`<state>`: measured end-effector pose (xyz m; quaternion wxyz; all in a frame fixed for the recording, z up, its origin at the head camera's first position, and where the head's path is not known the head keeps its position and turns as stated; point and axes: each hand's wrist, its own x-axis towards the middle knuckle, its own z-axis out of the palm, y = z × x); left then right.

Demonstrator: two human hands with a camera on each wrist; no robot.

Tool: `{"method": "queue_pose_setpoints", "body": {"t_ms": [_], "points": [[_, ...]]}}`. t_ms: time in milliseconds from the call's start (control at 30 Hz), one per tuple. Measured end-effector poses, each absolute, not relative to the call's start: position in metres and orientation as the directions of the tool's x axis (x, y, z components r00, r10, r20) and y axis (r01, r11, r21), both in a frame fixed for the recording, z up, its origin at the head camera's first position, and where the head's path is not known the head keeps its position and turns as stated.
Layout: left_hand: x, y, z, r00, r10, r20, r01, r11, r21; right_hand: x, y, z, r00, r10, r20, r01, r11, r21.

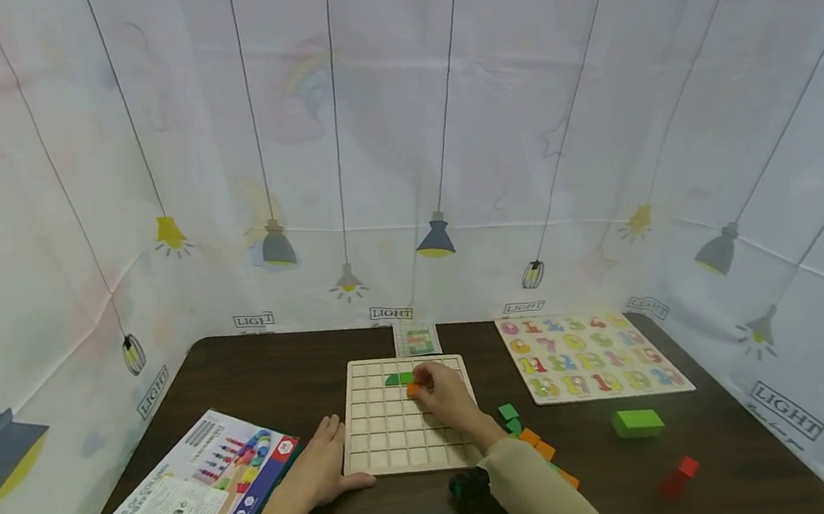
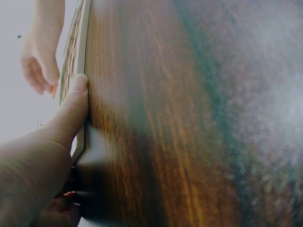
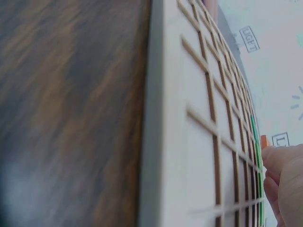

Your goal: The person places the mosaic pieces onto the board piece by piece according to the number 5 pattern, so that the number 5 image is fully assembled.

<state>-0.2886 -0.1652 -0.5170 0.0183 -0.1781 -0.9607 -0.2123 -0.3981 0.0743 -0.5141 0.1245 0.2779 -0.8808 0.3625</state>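
Observation:
A light wooden grid board (image 1: 387,446) lies on the dark table. Green blocks (image 1: 399,379) sit in cells towards its far side. My right hand (image 1: 443,393) is over the far part of the board, pinching a small orange block (image 1: 414,390) between thumb and fingers, close to the green ones. The same orange block (image 3: 265,141) shows at the fingertips in the right wrist view. My left hand (image 1: 326,464) rests at the board's near left corner, fingers along the left side. Its thumb (image 2: 75,97) presses against the front edge in the left wrist view.
Several green and orange blocks (image 1: 530,437) lie beside my right forearm, partly hidden by the sleeve. A patterned card (image 1: 417,341) lies behind the board. A number puzzle (image 1: 588,356), a green block (image 1: 637,423) and a red block (image 1: 680,477) are to the right; a printed box (image 1: 181,499) is left.

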Motion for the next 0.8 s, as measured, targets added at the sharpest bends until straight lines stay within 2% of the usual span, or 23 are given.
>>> {"method": "queue_pose_setpoints", "body": {"t_ms": [800], "points": [[-0.289,-0.167,-0.518,-0.937,0.332,0.112,0.349,0.857,0.378,-0.408,0.041,-0.522,-0.802,-0.452,0.389,-0.595,0.551,-0.585]]}}
